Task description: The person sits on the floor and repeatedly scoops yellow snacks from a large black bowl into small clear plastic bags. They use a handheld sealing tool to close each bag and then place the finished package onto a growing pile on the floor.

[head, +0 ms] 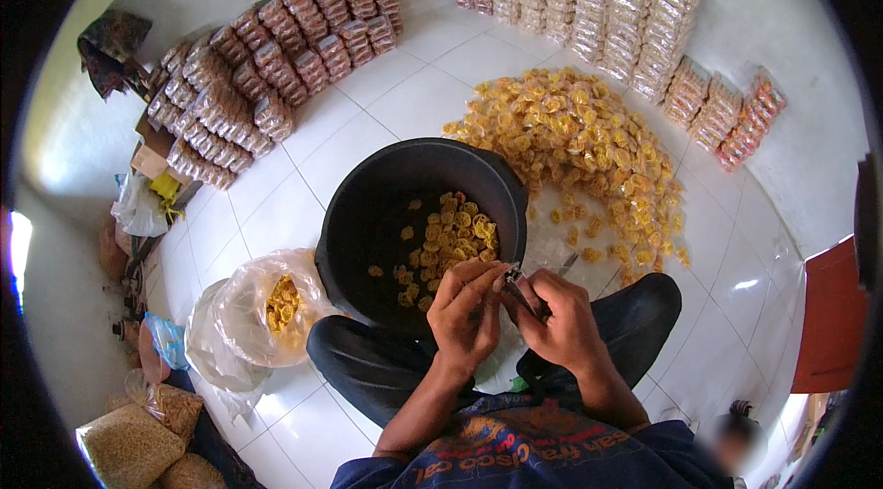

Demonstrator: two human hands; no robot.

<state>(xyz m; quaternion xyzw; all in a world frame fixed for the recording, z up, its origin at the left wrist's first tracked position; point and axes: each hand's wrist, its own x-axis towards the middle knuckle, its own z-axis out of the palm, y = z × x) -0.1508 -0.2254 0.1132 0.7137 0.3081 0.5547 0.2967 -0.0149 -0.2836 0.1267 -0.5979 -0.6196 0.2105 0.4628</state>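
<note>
My right hand [562, 316] is closed around a small metal hand stapler [521, 289], whose front end points toward my left hand. My left hand [468, 313] has its fingers pinched together at the stapler's tip; what lies between them is too small to make out. Both hands are above the near right rim of a large black tub [359, 213]. Yellow wheel-shaped snacks [459, 230] lie in the tub, mostly toward its right side. Beyond it on the floor spreads a big heap of small clear packets of yellow snacks [579, 123].
An open clear plastic bag of yellow snacks [241, 316] stands left of the tub. Stacked packs [276, 47] line the left wall, and taller stacks [621, 6] the right wall. Filled sacks [131, 444] lie lower left. Another person [735, 441] is at lower right.
</note>
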